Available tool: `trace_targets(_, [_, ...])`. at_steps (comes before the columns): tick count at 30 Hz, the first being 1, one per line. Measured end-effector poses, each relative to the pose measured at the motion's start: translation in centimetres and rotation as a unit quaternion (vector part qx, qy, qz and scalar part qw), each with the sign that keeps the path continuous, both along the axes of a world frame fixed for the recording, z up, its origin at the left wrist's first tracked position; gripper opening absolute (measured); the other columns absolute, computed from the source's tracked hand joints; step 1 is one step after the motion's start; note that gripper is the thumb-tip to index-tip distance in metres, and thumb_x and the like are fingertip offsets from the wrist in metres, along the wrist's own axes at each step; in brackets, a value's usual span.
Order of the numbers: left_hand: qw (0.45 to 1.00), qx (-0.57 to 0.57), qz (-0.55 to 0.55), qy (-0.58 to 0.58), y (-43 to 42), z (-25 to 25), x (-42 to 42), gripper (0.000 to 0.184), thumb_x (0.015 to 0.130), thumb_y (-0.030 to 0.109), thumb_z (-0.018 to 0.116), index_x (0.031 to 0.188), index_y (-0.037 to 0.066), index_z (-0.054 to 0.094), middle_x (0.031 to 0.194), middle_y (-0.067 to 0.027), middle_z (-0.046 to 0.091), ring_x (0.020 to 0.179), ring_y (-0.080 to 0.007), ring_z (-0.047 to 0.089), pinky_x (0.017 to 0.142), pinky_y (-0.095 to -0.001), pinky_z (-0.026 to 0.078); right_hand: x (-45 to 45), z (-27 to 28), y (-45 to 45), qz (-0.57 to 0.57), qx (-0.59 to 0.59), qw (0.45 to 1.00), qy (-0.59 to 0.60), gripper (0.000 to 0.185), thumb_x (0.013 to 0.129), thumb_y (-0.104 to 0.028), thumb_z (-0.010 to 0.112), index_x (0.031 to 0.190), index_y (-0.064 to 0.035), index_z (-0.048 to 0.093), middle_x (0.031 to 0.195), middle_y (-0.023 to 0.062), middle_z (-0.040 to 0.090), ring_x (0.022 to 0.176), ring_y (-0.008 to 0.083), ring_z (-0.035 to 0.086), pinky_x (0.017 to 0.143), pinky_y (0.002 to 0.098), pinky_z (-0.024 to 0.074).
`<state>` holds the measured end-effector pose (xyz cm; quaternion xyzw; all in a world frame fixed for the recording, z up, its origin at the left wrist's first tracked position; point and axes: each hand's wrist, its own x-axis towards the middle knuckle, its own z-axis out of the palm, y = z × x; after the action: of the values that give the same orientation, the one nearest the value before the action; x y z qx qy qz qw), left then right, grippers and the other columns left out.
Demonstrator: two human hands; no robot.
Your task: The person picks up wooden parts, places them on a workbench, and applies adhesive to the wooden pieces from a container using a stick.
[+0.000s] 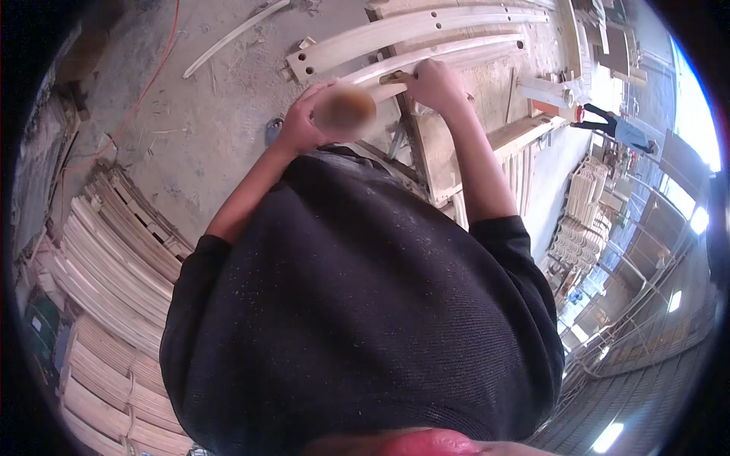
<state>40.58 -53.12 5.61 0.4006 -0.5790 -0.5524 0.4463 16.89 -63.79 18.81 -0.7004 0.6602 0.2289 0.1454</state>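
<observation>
Find the left hand point(300, 121) partly curled at the side of a round, brownish thing point(346, 112) (too blurred to name). Cannot tell the exact opening of its fingers, nor confirm a grip

Find the right hand point(437, 85) closed on a small wooden piece point(393, 77), its tip showing beyond the fingers, right at a long curved rail point(471, 45). Cannot tell a tool handle from an offcut there

Note a second curved rail point(372, 36) lying beside the first, both over a rough wooden bench point(487, 85). Count holes as made: paired near one end of the second, paired again farther along, at least one near the far end of the first. See no pegs or fittings in them. Judge both rails as shaped and holed at least in part, with no joining visible; cannot gauge remaining work on surfaces or edges

Record stacked curved strips point(114, 258) to the left, a loose strip point(236, 36) on the dusty floor point(228, 99), and a person point(627, 133) well apart at far right
</observation>
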Motion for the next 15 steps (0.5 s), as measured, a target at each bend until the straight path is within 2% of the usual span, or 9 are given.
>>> trace_targets(3, [0.995, 0.072, -0.001, 0.071, 0.0, 0.3, -0.2, 0.091, 0.056, 0.026, 0.098, 0.134, 0.000, 0.058, 0.146, -0.0131, 0.047, 0.131, -0.0231, 0.052, 0.108, -0.0385, 0.047, -0.7, 0.0, -0.3, -0.093, -0.097, 0.991, 0.001, 0.044, 0.092, -0.043, 0.062, 0.090, -0.0002, 0.074, 0.095, 0.0217, 0.072, 0.095, 0.0398, 0.069, 0.086, 0.0477, 0.0536])
trace_targets(4, [0.996, 0.057, -0.004, 0.070, 0.0, 0.1, -0.3, 0.091, 0.056, 0.025, 0.098, 0.134, 0.000, 0.058, 0.146, -0.0130, 0.046, 0.131, -0.0228, 0.052, 0.107, -0.0386, 0.048, -0.3, 0.3, -0.3, -0.087, -0.048, 0.994, 0.038, 0.043, 0.092, -0.042, 0.062, 0.092, -0.0010, 0.075, 0.096, 0.0216, 0.072, 0.094, 0.0392, 0.069, 0.083, 0.0485, 0.0538])
trace_targets(7, [0.997, 0.040, -0.012, 0.063, -0.3, -0.1, 0.1, 0.090, 0.057, 0.022, 0.097, 0.134, 0.000, 0.057, 0.146, -0.0127, 0.045, 0.130, -0.0222, 0.052, 0.107, -0.0386, 0.048, 0.6, 0.4, -0.1, -0.035, -0.017, 0.999, -0.024, 0.041, 0.091, -0.042, 0.062, 0.092, -0.0031, 0.075, 0.096, 0.0215, 0.072, 0.092, 0.0387, 0.069, 0.082, 0.0478, 0.0538])
trace_targets(8, [0.996, 0.057, -0.016, 0.063, -0.1, 0.0, 0.2, 0.089, 0.058, 0.021, 0.097, 0.134, -0.001, 0.057, 0.146, -0.0128, 0.045, 0.131, -0.0221, 0.052, 0.108, -0.0383, 0.048, -0.8, -1.1, -0.7, -0.082, -0.051, 0.995, -0.016, 0.041, 0.091, -0.043, 0.063, 0.091, -0.0041, 0.076, 0.094, 0.0221, 0.071, 0.092, 0.0389, 0.069, 0.082, 0.0466, 0.0536])
trace_targets(11, [0.997, 0.047, -0.016, 0.066, -0.2, 0.2, 0.0, 0.089, 0.057, 0.021, 0.097, 0.134, -0.001, 0.058, 0.146, -0.0131, 0.045, 0.130, -0.0223, 0.052, 0.108, -0.0380, 0.048, 0.8, 0.6, 0.4, -0.025, -0.039, 0.998, 0.041, 0.042, 0.090, -0.044, 0.063, 0.090, -0.0038, 0.075, 0.093, 0.0224, 0.071, 0.092, 0.0389, 0.069, 0.083, 0.0460, 0.0536])
trace_targets(12, [0.997, 0.034, -0.021, 0.063, -0.3, 0.2, 0.2, 0.089, 0.057, 0.021, 0.097, 0.134, -0.001, 0.058, 0.146, -0.0132, 0.045, 0.130, -0.0224, 0.052, 0.107, -0.0381, 0.048, 0.8, -0.2, -0.2, -0.012, 0.002, 1.000, -0.018, 0.042, 0.090, -0.042, 0.063, 0.091, -0.0025, 0.075, 0.094, 0.0212, 0.072, 0.093, 0.0379, 0.069, 0.083, 0.0462, 0.0539])
trace_targets(15, [0.994, 0.070, -0.018, 0.086, -0.2, 0.3, 0.2, 0.089, 0.057, 0.023, 0.098, 0.133, -0.001, 0.058, 0.146, -0.0136, 0.045, 0.130, -0.0229, 0.053, 0.108, -0.0380, 0.048, -0.2, -0.2, -0.1, -0.088, -0.105, 0.990, 0.020, 0.043, 0.091, -0.043, 0.063, 0.090, -0.0022, 0.076, 0.093, 0.0201, 0.073, 0.092, 0.0373, 0.070, 0.084, 0.0462, 0.0541])
